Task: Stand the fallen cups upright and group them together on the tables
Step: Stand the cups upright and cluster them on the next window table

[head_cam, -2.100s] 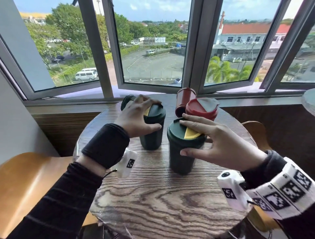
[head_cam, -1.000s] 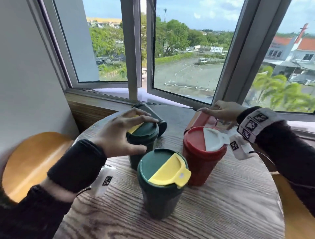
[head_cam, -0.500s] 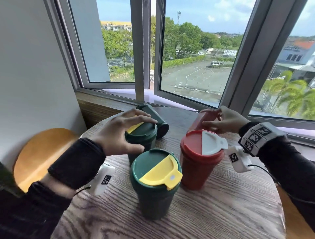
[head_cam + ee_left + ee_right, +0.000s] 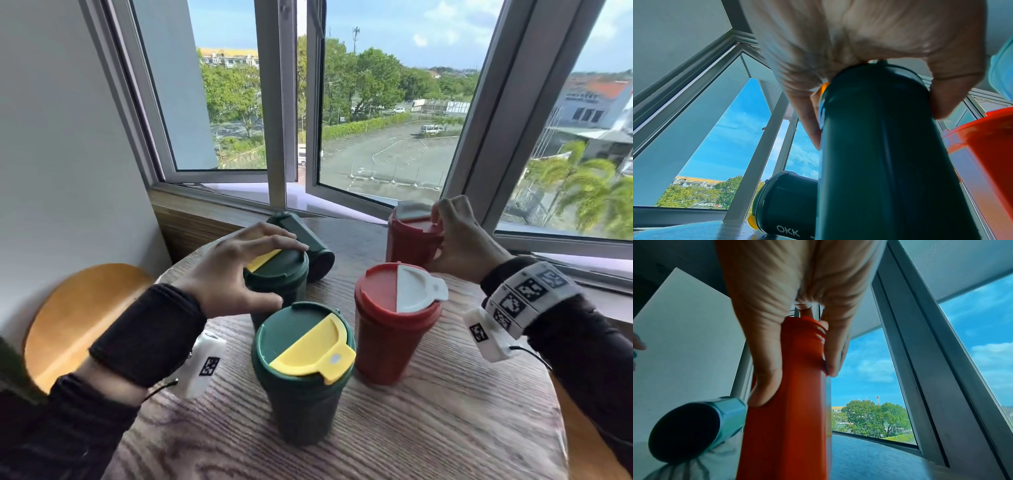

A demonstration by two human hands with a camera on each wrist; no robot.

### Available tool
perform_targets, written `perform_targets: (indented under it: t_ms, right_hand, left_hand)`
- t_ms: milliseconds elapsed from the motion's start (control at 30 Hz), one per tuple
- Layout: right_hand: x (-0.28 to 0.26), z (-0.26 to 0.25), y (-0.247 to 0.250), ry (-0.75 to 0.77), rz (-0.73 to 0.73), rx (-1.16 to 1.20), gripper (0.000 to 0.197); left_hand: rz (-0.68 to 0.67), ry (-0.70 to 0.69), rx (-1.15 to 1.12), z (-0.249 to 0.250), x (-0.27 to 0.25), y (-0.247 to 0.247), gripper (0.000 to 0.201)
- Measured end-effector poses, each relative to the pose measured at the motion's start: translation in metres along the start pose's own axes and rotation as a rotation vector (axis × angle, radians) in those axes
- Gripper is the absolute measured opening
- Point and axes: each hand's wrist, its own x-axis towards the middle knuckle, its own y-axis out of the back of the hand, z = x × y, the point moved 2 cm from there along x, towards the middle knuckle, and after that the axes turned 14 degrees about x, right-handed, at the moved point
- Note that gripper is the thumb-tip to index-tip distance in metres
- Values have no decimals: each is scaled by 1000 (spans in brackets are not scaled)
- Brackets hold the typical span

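Observation:
Five lidded cups are on the round wooden table (image 4: 445,428). My left hand (image 4: 286,274) grips the lid rim of an upright green cup (image 4: 277,284) from above; the left wrist view shows this green cup (image 4: 879,154) under my palm. Right behind it a green cup (image 4: 308,245) lies on its side, its base toward me. My right hand (image 4: 436,238) holds the far red cup (image 4: 409,240) near its top, and the cup stands upright. In the right wrist view my fingers (image 4: 764,378) wrap this red cup (image 4: 789,410). A green cup with a yellow flap (image 4: 303,370) and a red cup with a white flap (image 4: 394,325) stand in front.
The table sits against a wooden sill (image 4: 205,219) under windows, one pane open. A white wall is at the left. A wooden chair seat (image 4: 78,308) is at the left and another chair (image 4: 589,452) at the right. The near part of the tabletop holds nothing.
My right hand left the front green cup, reached to the far red cup lying on its side and tipped it upright. My left hand stays on its green cup.

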Motion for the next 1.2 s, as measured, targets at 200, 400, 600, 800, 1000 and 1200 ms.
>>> perform_targets:
  t_ms: [200, 400, 600, 800, 1000, 1200]
  right_hand:
    - [-5, 4, 4, 48, -9, 2, 72]
    - [-1, -2, 14, 40, -92, 27, 67]
    - [16, -20, 33, -9, -190, -62, 67]
    - [55, -75, 37, 134, -208, -86, 72]
    - [91, -126, 22, 190, -298, -85, 58]
    - [137, -152, -18, 225, -394, -119, 47]
  left_hand:
    - [-3, 3, 3, 0, 0, 0, 64]
    - [0, -4, -8, 1, 0, 2, 64]
    - [-22, -13, 0, 2, -1, 4, 65]
    - [14, -2, 49, -1, -2, 8, 63]
    - [39, 34, 20, -17, -11, 12, 63]
    - [36, 85, 59, -22, -16, 17, 63]
